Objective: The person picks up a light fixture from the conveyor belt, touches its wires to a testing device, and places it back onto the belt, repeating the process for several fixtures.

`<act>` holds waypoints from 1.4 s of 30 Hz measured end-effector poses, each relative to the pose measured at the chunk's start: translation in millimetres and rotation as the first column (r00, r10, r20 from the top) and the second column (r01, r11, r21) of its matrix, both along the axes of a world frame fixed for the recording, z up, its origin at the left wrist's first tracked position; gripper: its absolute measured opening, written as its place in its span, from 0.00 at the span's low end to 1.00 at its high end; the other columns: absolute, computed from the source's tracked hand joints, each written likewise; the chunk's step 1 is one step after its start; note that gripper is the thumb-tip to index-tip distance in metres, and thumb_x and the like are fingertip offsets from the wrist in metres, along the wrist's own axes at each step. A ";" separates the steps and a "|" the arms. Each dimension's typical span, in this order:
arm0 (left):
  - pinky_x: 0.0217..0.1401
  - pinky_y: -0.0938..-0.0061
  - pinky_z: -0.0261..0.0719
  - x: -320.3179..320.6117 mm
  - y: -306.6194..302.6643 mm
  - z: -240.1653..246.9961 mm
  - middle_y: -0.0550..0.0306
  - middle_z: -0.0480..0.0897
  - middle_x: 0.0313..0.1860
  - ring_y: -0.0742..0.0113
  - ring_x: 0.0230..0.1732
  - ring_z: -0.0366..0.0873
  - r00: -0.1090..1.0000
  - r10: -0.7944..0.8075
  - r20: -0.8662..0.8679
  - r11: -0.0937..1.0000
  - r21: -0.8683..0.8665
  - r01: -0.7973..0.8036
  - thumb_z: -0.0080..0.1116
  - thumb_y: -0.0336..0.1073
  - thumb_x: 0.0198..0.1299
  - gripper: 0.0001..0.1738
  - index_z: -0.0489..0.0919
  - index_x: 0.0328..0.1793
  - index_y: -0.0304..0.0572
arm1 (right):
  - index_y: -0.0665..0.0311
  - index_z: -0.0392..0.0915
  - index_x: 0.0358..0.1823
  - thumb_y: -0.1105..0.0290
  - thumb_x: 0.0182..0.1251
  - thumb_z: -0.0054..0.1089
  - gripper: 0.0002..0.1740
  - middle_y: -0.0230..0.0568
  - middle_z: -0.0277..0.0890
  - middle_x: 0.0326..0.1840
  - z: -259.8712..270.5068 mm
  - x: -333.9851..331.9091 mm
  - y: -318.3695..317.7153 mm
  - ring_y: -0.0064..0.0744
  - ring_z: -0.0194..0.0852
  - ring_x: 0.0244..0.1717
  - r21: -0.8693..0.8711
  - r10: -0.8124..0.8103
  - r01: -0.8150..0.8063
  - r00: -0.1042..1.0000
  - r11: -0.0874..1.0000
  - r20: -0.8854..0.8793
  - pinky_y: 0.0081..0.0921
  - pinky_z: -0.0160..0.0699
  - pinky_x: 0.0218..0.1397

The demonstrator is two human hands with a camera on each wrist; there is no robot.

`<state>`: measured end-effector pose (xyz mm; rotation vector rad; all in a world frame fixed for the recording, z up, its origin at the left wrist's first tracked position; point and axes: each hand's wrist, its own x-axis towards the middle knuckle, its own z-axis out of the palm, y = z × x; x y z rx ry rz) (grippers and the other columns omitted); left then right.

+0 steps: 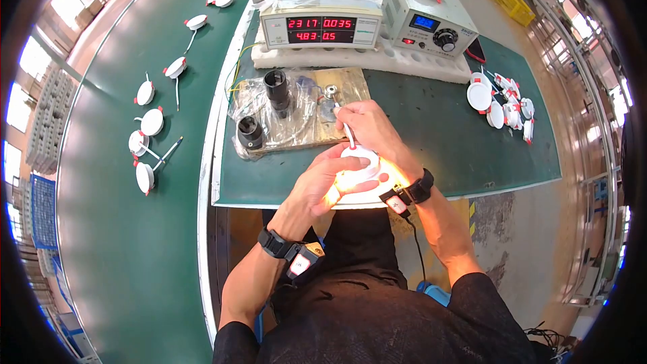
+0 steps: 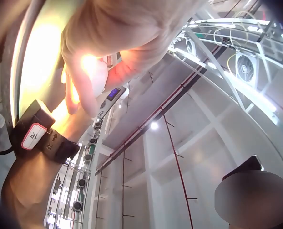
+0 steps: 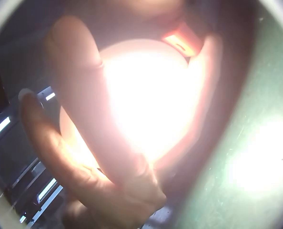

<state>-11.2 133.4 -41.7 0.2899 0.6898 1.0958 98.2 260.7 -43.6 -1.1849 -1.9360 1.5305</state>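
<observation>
A round white downlight (image 1: 360,162) glows brightly over the front edge of the green worktop. My left hand (image 1: 315,178) grips its body, fingers and thumb around the rim. In the right wrist view the lit face (image 3: 146,95) is washed out, with a red clip (image 3: 182,40) at its edge. My right hand (image 1: 376,133) pinches the downlight's white cable (image 1: 349,135), whose end reaches toward a metal terminal (image 1: 331,91) on the plastic-wrapped board (image 1: 306,131). Two black sockets stand on that board, a tall one (image 1: 276,91) and a short one (image 1: 249,132).
Behind the board stand a meter (image 1: 320,23) with red digits and a grey regulator box (image 1: 431,17) with a knob, both on white foam (image 1: 269,58). Several downlights (image 1: 495,114) are piled at the right. More lie along the green belt (image 1: 172,263) at the left.
</observation>
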 end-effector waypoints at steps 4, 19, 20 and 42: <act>0.61 0.64 0.87 1.5 1.8 -2.7 0.43 0.82 0.59 0.44 0.60 0.85 1.000 0.000 -0.021 1.000 0.003 0.000 0.61 0.29 0.68 0.22 0.72 0.66 0.33 | 0.71 0.80 0.25 0.63 0.68 0.54 0.19 0.40 0.74 0.17 2.0 0.5 -0.7 0.29 0.73 0.19 -0.017 -0.008 0.008 1.000 1.000 0.000 0.32 0.71 0.27; 0.60 0.60 0.89 5.2 5.9 -2.1 0.46 0.81 0.57 0.44 0.58 0.85 1.000 0.018 0.017 0.998 -0.059 -0.017 0.62 0.28 0.67 0.21 0.72 0.63 0.32 | 0.71 0.81 0.25 0.64 0.67 0.55 0.18 0.39 0.74 0.16 -5.5 -0.5 3.0 0.28 0.73 0.20 0.008 -0.006 0.006 1.000 1.000 0.009 0.32 0.71 0.27; 0.61 0.59 0.89 4.5 6.4 -3.7 0.46 0.81 0.56 0.43 0.57 0.85 0.999 0.013 0.035 0.998 -0.060 -0.010 0.62 0.28 0.67 0.21 0.70 0.64 0.31 | 0.71 0.81 0.25 0.64 0.67 0.54 0.18 0.39 0.74 0.16 -6.8 -0.7 3.5 0.28 0.73 0.20 0.007 -0.006 0.006 1.000 1.000 0.006 0.32 0.71 0.27; 0.58 0.59 0.89 1.9 8.5 -7.3 0.45 0.82 0.58 0.37 0.59 0.84 0.999 -0.002 0.054 0.997 -0.072 0.005 0.60 0.26 0.66 0.21 0.72 0.64 0.35 | 0.71 0.82 0.25 0.62 0.67 0.55 0.19 0.40 0.74 0.16 -2.8 0.7 1.9 0.29 0.72 0.19 0.020 -0.006 0.005 1.000 1.000 0.030 0.33 0.71 0.28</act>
